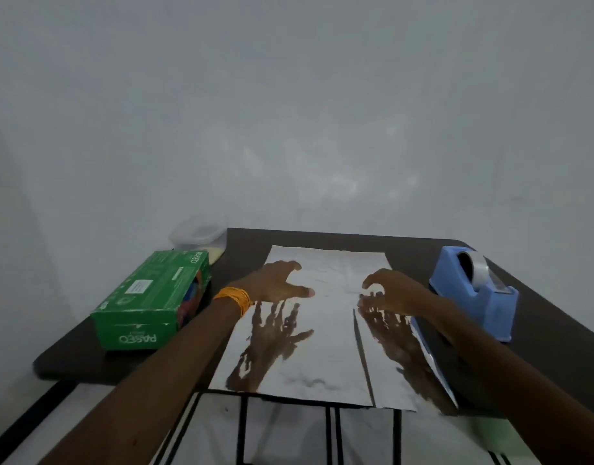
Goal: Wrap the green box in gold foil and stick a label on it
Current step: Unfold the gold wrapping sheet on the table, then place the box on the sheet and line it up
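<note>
A shiny foil sheet (326, 333) lies flat on the dark table (372, 241), its near edge hanging past the table's front. It looks silvery in this light and mirrors both hands. The green box (148, 300) lies on the table's left part, apart from the foil. My left hand (275, 281), with an orange band at the wrist, hovers just over the sheet's left half, fingers spread and loosely bent. Over the right half is my right hand (389, 292), fingers curled downward with the tips near the foil. Neither hand holds anything. No label is visible.
A blue tape dispenser (476, 293) with a clear roll stands at the right, close to the foil's edge. A clear lidded plastic container (198, 236) sits behind the green box by the wall. The grey wall rises just beyond the table.
</note>
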